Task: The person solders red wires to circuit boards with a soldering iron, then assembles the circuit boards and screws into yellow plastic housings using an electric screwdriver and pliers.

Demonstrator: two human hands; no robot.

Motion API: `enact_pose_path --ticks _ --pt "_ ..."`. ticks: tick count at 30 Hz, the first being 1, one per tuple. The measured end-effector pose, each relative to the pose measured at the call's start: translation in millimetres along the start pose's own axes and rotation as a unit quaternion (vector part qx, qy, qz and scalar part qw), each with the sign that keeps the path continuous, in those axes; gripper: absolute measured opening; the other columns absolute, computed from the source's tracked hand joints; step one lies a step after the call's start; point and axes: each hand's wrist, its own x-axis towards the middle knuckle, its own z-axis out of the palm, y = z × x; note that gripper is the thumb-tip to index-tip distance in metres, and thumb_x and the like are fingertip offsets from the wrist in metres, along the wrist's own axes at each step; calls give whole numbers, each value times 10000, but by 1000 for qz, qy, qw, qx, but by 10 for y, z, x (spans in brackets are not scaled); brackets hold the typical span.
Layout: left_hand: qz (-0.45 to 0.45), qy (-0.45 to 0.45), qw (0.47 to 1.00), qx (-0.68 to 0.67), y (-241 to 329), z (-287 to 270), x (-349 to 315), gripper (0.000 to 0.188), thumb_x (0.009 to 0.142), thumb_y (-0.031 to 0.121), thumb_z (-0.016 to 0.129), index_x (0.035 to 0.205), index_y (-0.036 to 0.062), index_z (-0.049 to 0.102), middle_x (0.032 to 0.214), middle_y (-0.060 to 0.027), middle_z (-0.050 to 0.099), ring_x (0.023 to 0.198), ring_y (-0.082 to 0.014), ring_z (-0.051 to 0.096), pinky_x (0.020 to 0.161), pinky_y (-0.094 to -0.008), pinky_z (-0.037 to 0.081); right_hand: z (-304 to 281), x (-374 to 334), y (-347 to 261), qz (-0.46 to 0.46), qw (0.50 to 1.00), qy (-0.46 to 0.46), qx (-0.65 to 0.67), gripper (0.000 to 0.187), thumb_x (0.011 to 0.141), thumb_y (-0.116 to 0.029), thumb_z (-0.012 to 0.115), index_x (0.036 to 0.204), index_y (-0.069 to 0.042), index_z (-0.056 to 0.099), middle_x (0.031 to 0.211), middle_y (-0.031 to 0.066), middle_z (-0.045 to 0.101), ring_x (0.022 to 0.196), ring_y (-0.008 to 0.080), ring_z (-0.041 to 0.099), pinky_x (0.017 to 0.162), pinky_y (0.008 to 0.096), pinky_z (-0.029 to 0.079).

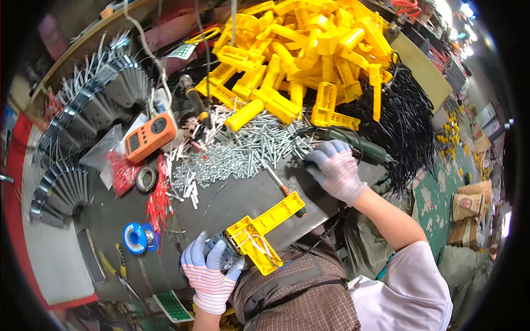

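One yellow plastic casing (264,222) holds white wire (264,246) near the tabletop (190,218)'s front edge; left grip (208,273) holds a perforated block (226,257); right grip (339,171) unclear.

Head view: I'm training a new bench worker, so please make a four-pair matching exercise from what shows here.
1. Handheld-style meter
2. Wire spool
3. Left hand
4. Screwdriver

A. Blue-rimmed
B. Partly covered by the wired yellow casing
C. Orange
D. Gripping a grey part

Pairs: 1-C; 2-A; 3-D; 4-B
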Motion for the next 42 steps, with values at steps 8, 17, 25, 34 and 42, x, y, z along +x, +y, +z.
enact_pose_path --ticks 8,17,25,34,42 --pt "-5 -117 993 -35 -192 -580 179 445 679 392 776 974 75 675 1105 -184 635 990 -357 601 882 -456 450 -941 28 80 111 892 249 360 255 805 14 688 1039 -43 604 1005 67 598 873 156 582 800 287 476" --pt "-53 -262 952 -149 -489 -423 274 317 914 362 557 954 64 657 824 -202 646 769 -392 632 691 -467 506 -1420 1716 -1174 -272 953 115 74 196 775 -132 677 971 -129 679 796 107 673 770 285 658 738 399 472" --pt "-67 2 998 -10 -154 -258 -88 521 896 512 522 1216 109 602 1125 -131 573 1031 -325 526 923 -467 384 -482 2738 -1700 -267 957 -110 15 186 852 -208 585 1005 -135 661 867 150 680 850 355 650 758 440 511" --pt "-46 30 998 -37 -156 -186 -142 717 774 673 603 1204 101 557 1152 -137 555 1075 -335 519 954 -503 378 -53 2986 -1744 -178 965 -194 -4 315 770 -245 665 1065 -134 679 970 157 695 928 350 658 800 423 515" --pt "-109 212 967 -94 -42 -428 -460 494 872 424 641 1200 63 560 1203 -215 540 1132 -433 502 981 -547 403 70 3020 -1762 -176 961 -215 -11 291 805 -256 638 1069 -140 680 981 154 690 940 353 648 815 423 507"
